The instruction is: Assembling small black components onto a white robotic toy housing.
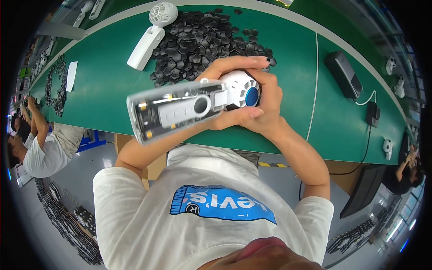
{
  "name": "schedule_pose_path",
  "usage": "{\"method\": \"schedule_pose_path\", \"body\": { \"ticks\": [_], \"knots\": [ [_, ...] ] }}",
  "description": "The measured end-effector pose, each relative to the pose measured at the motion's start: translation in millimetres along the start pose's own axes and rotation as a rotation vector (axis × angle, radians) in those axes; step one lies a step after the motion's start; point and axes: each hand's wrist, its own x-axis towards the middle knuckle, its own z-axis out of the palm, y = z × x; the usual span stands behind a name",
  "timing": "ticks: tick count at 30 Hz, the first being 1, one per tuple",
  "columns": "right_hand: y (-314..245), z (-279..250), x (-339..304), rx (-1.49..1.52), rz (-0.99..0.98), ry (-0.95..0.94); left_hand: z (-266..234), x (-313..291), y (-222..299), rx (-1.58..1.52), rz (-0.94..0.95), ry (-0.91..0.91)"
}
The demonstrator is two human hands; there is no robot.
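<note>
Both my hands hold a handheld device with a see-through handle (173, 112) and a round white head (235, 89). A blue disc (252, 96) sits in the slotted end of the head, facing right. My left hand (225, 67) wraps the head from the left, its fingers over the far side and its thumb on the near side; the handle hides part of it. My right hand (271, 96) curls round the head's right side. Beyond the hands lies a heap of small black pentagon-shaped pieces (193, 45). Beside the heap rests a white device with a ball-shaped, perforated head (163, 14).
The green table (294, 81) spans the width. On its right, a black box-shaped device (343, 74) connects by a white cable to a smaller black one (372, 114). More black pieces (56, 90) and a white strip (71, 76) lie left. Other people (45, 153) sit at both sides.
</note>
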Motion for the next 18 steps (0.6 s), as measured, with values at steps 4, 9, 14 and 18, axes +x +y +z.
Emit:
{"method": "schedule_pose_path", "body": {
  "ticks": [4,9,14,18],
  "knots": [
    [1.5,-2.1,-8.9,0.003,0.099,-0.048,-3.3,4.4,-7.3,-0.082,-0.010,-0.093],
    [3.4,-11.5,-6.1,0.027,0.110,-0.158,-17.7,3.6,-8.8,0.077,0.002,-0.266],
    [-3.9,-12.5,7.2,-0.027,-0.071,-0.074,-5.6,-0.7,5.4,0.103,-0.044,-0.126],
    [-7.3,-8.2,7.4,0.057,-0.051,-0.029,-7.9,-0.8,5.2,0.134,-0.001,-0.144]
  ]
}}
